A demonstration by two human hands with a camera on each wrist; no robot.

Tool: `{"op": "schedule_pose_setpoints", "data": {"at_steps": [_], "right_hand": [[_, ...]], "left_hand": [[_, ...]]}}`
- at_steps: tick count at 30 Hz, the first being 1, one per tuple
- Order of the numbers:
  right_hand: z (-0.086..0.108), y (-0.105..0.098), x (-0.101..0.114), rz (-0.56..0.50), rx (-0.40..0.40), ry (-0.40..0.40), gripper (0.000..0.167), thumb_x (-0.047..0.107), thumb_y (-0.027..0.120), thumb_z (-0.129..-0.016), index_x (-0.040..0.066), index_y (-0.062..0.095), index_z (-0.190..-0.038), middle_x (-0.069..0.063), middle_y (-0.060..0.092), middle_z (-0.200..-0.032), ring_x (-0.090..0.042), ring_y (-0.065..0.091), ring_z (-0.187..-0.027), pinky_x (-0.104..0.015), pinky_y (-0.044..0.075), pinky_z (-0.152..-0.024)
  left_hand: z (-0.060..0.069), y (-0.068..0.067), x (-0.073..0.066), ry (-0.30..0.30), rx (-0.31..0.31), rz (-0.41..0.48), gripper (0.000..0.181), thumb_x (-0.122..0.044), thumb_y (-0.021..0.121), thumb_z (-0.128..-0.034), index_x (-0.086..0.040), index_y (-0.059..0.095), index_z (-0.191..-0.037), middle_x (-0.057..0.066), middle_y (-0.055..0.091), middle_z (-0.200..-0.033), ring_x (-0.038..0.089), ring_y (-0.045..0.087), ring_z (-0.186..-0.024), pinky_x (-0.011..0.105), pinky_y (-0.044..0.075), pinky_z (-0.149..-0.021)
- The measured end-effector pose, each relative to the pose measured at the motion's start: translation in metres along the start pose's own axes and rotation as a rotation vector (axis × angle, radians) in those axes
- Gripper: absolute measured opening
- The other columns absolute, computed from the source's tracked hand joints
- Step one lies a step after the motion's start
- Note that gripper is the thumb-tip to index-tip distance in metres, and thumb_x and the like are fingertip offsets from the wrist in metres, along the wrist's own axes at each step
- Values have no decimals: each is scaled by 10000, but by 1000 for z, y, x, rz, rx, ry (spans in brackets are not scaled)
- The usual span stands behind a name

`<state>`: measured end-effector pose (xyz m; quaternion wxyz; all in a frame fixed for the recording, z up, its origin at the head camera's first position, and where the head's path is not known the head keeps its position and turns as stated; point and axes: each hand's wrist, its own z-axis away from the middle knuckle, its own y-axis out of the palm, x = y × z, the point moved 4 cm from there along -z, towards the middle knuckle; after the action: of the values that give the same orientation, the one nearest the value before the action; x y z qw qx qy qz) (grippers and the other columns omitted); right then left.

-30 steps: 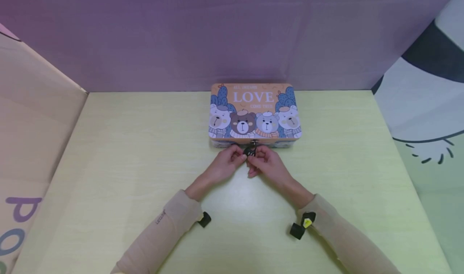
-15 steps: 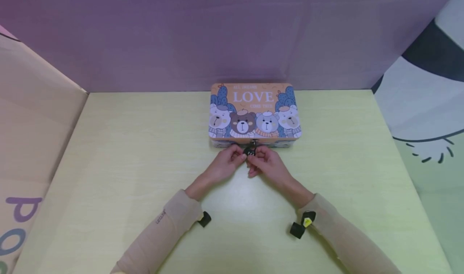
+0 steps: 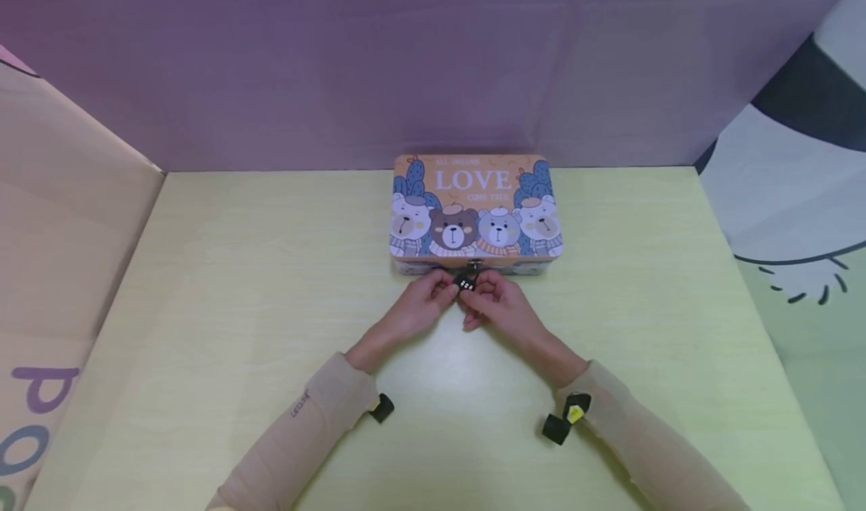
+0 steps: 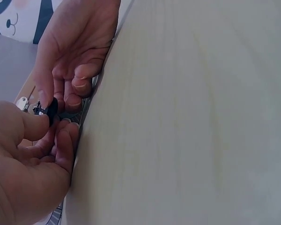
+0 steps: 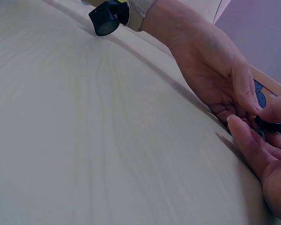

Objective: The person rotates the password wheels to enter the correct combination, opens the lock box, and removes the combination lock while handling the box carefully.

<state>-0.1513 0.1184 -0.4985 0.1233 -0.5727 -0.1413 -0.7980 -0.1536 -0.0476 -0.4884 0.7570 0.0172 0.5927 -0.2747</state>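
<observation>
Black padlock [image 3: 465,282] pinched by left hand [image 3: 419,306] and right hand [image 3: 505,309] | padlock held at clasp [image 3: 475,264], front of closed bear-printed tin [image 3: 476,212] | tin set near middle of far edge of desk [image 3: 284,270] | purple panel [image 3: 433,68] seen behind

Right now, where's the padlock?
Just below centre in the head view, the padlock is between the left hand and right hand, in front of the box.

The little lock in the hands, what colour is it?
The lock is black with white marks, clearest in the head view.
</observation>
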Motion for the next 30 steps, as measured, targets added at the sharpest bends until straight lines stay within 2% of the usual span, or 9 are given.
{"op": "schedule_pose_setpoints", "data": {"at_steps": [13, 24, 30], "right_hand": [[2, -3, -1, -27, -7, 21, 225, 8, 594, -1000, -86, 473, -1164, -132, 652, -974, -151, 693, -693, -324, 632, -683], [2, -4, -1, -34, -22, 26, 179, -10, 592, -1002, -66, 478, -1128, -126, 654, -944, -146, 689, -673, -318, 630, -665], [2, -3, 0, -40, -29, 25, 173, -13, 593, -1001, -64, 479, -1121, -133, 659, -949, -143, 685, -672, -314, 629, -664]], "left_hand": [[-2, 4, 3, -34, -39, 59, 211, -162, 502, -1086, -26, 595, -1217, 110, 666, -1070, 229, 646, -986, 397, 553, -929], [-2, 6, 2, -15, -41, 77, 299, -156, 514, -1078, -22, 589, -1335, 96, 669, -1103, 214, 645, -1002, 375, 558, -934], [-3, 6, 2, -4, -50, 71, 278, -156, 536, -1073, -16, 609, -1301, 95, 673, -1074, 207, 640, -976, 364, 558, -911]]}}
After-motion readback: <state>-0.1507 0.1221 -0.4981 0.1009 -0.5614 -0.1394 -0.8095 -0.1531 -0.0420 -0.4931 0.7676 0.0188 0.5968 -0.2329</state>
